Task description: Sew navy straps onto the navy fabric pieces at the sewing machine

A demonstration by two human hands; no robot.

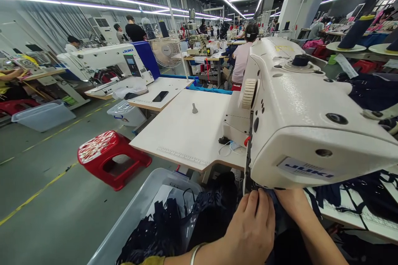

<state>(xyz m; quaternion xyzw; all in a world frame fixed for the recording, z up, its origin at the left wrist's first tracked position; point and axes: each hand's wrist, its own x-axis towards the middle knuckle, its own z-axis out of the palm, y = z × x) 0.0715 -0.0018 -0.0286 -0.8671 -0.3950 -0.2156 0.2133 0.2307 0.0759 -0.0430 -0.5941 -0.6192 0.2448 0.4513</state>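
Note:
My left hand (253,227) lies curled at the bottom of the view, its fingers pressed onto dark navy fabric (273,205) right under the head of a white Juki sewing machine (298,120). A bracelet shows on its wrist. My right hand (290,203) reaches in from the right, beneath the machine head; its fingers are hidden by the machine and the cloth. More dark fabric (367,194) spreads over the table to the right of the needle area.
A clear plastic bin (133,215) with dark fabric pieces stands at my lower left. A red stool (108,157) sits on the grey floor. The white table extension (192,128) has a small peg. Other workers and machines fill the rows beyond; a phone (160,96) lies on the neighbouring table.

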